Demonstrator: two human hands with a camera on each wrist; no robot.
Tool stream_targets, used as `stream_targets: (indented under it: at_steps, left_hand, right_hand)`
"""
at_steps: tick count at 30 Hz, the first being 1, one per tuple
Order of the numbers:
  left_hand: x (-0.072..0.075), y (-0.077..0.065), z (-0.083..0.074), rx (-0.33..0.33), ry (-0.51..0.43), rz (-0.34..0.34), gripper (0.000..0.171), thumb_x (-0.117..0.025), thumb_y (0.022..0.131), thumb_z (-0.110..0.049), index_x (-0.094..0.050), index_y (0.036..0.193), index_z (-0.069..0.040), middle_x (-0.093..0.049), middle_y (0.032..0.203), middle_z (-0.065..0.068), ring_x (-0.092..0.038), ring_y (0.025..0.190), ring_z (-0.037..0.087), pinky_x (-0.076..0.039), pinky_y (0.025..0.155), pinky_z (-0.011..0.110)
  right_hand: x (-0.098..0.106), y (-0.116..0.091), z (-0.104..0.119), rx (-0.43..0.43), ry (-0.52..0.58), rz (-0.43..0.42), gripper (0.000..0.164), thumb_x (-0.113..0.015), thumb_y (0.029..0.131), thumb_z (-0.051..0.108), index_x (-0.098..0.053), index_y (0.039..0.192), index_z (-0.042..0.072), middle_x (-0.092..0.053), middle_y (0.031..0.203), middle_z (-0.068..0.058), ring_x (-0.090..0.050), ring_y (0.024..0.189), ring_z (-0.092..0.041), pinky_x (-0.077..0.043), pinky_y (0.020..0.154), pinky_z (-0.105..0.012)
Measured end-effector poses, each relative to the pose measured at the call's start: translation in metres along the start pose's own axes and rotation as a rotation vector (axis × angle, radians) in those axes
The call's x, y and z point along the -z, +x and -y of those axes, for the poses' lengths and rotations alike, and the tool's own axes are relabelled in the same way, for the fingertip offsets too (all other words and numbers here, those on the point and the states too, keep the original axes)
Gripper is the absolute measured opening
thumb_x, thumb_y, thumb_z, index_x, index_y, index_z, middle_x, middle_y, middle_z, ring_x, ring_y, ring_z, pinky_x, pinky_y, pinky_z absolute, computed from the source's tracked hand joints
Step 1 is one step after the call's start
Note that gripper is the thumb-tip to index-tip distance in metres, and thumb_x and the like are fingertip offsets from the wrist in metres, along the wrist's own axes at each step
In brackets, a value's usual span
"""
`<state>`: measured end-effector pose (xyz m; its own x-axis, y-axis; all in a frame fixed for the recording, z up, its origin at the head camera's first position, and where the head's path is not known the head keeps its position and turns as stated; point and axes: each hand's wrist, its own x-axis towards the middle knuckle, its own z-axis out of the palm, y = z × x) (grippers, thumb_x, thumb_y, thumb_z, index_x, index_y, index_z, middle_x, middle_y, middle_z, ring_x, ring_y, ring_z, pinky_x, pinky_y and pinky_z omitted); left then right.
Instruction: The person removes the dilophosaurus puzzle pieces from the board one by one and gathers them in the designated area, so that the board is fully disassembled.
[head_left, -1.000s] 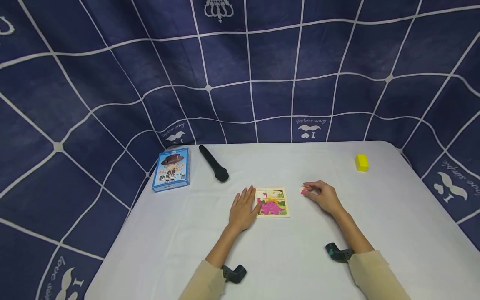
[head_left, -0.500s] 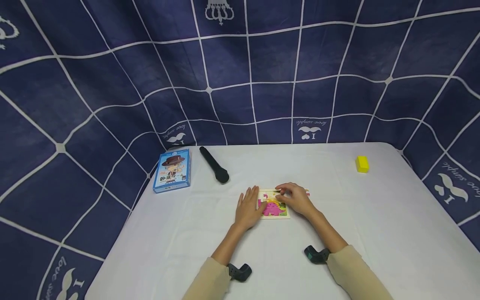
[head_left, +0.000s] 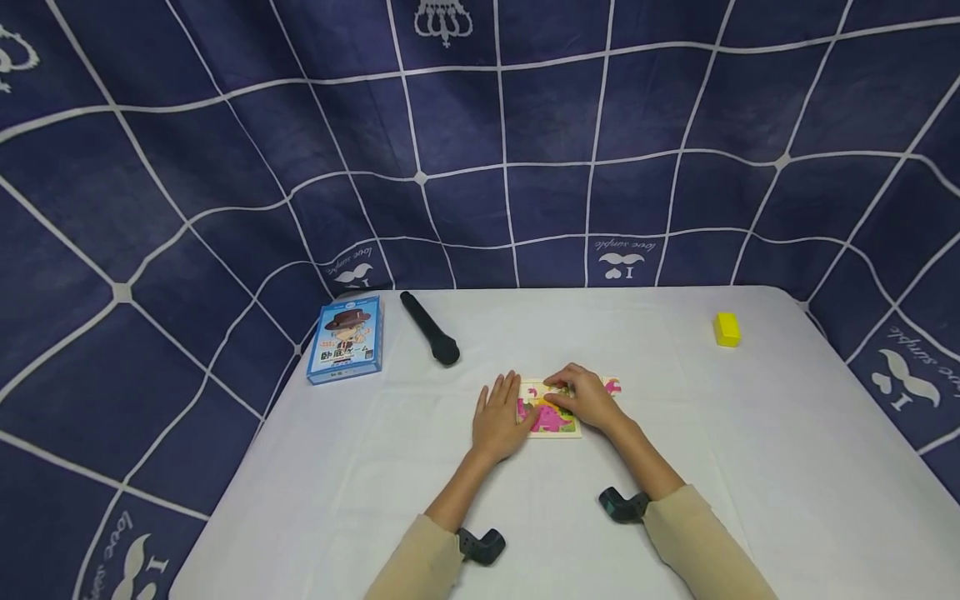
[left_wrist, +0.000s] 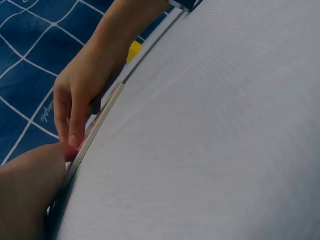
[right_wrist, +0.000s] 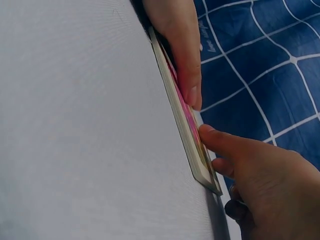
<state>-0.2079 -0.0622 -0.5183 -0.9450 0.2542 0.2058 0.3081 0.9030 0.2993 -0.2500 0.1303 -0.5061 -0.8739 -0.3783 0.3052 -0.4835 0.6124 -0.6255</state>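
Observation:
A small wooden jigsaw puzzle [head_left: 551, 422] with a pink dinosaur picture lies flat on the white table in the head view. My left hand [head_left: 498, 417] rests along its left side, fingers straight and thumb over the picture. Over the puzzle's upper right is my right hand [head_left: 588, 400], thumb and forefinger bent together around a puzzle piece mostly hidden beneath them. In the right wrist view the right thumb [right_wrist: 220, 137] meets the board's face, close to the left thumb. A pink-and-white puzzle piece [head_left: 612, 385] lies just right of the board, partly behind the right hand.
A black microphone [head_left: 431, 328] lies behind and left of the puzzle. Farther left is a blue box [head_left: 346, 340] with a cartoon figure. A yellow block [head_left: 727, 329] sits at the back right. A dark blue curtain [head_left: 555, 150] surrounds the table [head_left: 645, 542].
My right hand has moved left, from the loose piece beside the board to the puzzle's upper right. The left hand stays at the board's left side, and a pink piece still lies on the right.

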Motion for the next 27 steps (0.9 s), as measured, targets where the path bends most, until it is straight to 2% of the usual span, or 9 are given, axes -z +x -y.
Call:
stream_targets:
  at_steps: [12, 18, 23, 27]
  left_hand:
    - [0.0018, -0.0005, -0.0004, 0.001, 0.045, 0.016, 0.073, -0.034, 0.092, -0.058, -0.028, 0.145, -0.008, -0.025, 0.150, 0.005, -0.018, 0.138, 0.022, -0.010, 0.112, 0.043]
    - [0.0011, 0.0000, 0.0000, 0.004, 0.060, 0.022, 0.073, -0.033, 0.092, -0.058, -0.028, 0.146, -0.009, -0.025, 0.150, 0.005, -0.018, 0.138, 0.021, -0.010, 0.112, 0.043]
    - [0.0008, 0.0002, -0.0001, 0.005, 0.060, 0.027, 0.074, -0.035, 0.092, -0.058, -0.028, 0.145, -0.009, -0.025, 0.150, 0.005, -0.018, 0.138, 0.021, -0.010, 0.112, 0.042]
    - [0.0007, 0.0003, -0.0010, 0.009, 0.063, 0.037, 0.074, -0.033, 0.092, -0.059, -0.027, 0.146, -0.009, -0.023, 0.151, 0.004, -0.017, 0.138, 0.021, -0.009, 0.112, 0.042]
  right_hand:
    - [0.0010, 0.0068, -0.0036, 0.053, 0.029, 0.037, 0.023, -0.074, 0.079, 0.023, -0.070, 0.098, 0.010, -0.056, 0.082, 0.004, -0.049, 0.073, -0.011, -0.045, 0.065, -0.027]
    - [-0.0001, 0.0061, -0.0038, 0.047, 0.058, 0.025, 0.025, -0.074, 0.079, 0.021, -0.068, 0.099, 0.007, -0.056, 0.082, 0.002, -0.049, 0.073, -0.012, -0.045, 0.065, -0.028]
    - [-0.0005, 0.0043, -0.0033, 0.038, 0.079, 0.000, 0.027, -0.076, 0.077, 0.020, -0.067, 0.100, 0.007, -0.060, 0.090, 0.000, -0.055, 0.082, -0.013, -0.048, 0.071, -0.030]
    - [0.0008, 0.0029, -0.0024, 0.046, 0.104, -0.016, 0.027, -0.076, 0.077, 0.017, -0.066, 0.100, 0.007, -0.065, 0.092, -0.002, -0.053, 0.072, -0.012, -0.045, 0.062, -0.026]
